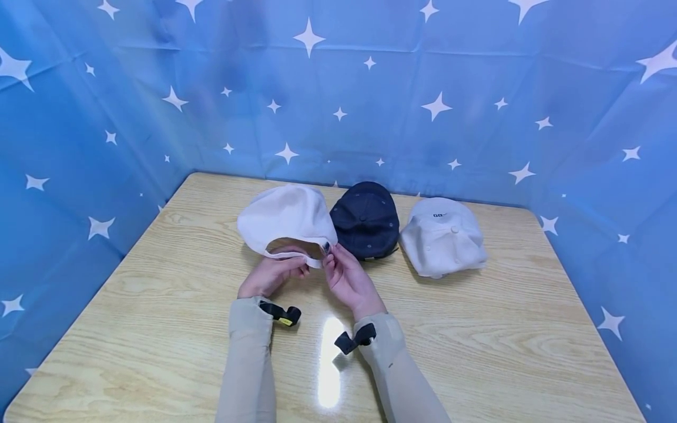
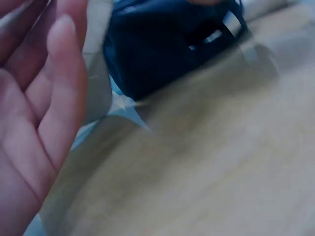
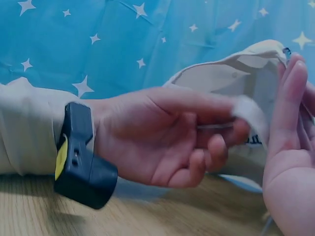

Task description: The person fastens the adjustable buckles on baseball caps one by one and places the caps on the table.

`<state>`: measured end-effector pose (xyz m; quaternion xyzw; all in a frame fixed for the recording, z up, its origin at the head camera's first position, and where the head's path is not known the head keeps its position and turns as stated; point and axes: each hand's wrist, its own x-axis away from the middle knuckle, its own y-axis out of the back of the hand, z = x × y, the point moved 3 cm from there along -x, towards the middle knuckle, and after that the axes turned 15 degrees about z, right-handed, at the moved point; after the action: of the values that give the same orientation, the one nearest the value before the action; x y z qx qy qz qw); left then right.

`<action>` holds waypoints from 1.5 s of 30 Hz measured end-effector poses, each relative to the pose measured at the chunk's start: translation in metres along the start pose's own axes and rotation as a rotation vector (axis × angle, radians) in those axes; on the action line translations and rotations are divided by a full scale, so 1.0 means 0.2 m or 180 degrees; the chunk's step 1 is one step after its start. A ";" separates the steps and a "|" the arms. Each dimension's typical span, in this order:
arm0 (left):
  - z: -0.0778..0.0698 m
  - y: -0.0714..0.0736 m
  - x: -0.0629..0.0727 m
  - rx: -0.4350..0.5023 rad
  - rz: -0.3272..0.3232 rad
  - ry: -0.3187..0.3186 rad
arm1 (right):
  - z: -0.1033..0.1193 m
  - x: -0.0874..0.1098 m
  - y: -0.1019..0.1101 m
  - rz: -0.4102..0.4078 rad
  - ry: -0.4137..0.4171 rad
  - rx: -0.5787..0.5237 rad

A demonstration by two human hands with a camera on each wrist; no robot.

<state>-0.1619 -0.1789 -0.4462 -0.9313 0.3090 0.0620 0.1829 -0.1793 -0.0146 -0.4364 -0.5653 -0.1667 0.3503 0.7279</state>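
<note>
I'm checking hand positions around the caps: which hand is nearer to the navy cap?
The right hand. It sits just in front of the navy cap, at the cream cap's strap end. The left hand holds that strap farther left.

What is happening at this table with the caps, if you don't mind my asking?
A person holds a cream fabric baseball cap just above the wooden table. The left hand pinches its back strap, and the right hand holds the strap's other end by the buckle. A dark navy baseball cap and a white baseball cap lie beside it, untouched.
</note>
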 end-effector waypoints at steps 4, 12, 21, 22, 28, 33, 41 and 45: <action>-0.02 -0.01 0.02 0.0392 0.0109 -0.0135 | 0.00 0.00 0.00 0.0093 -0.0016 0.0116; -0.06 -0.01 0.04 0.0644 0.0156 -0.0384 | -0.01 -0.01 -0.01 0.0123 0.0037 0.0406; -0.06 -0.01 0.03 0.0764 0.0145 -0.0435 | -0.02 -0.01 -0.03 0.0199 0.0012 0.0569; -0.06 -0.01 0.03 0.0794 0.0150 -0.0442 | -0.02 -0.01 -0.03 0.0206 0.0010 0.0582; -0.04 -0.01 0.01 0.0869 0.0118 -0.0493 | -0.01 -0.01 -0.05 0.0317 0.0066 0.0528; -0.04 0.01 0.00 0.0729 -0.0113 -0.0609 | 0.00 -0.01 -0.06 0.0406 0.0083 0.0682; -0.04 0.02 -0.01 0.0597 -0.0280 -0.0606 | -0.02 -0.02 -0.06 0.0104 0.0011 0.1111; -0.03 0.01 -0.01 0.0570 -0.0339 -0.0556 | -0.01 -0.02 -0.06 0.0211 0.0039 0.1104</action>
<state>-0.1658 -0.1822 -0.4403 -0.9173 0.2463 0.1053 0.2946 -0.1769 -0.0212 -0.4249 -0.4386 -0.0806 0.3941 0.8036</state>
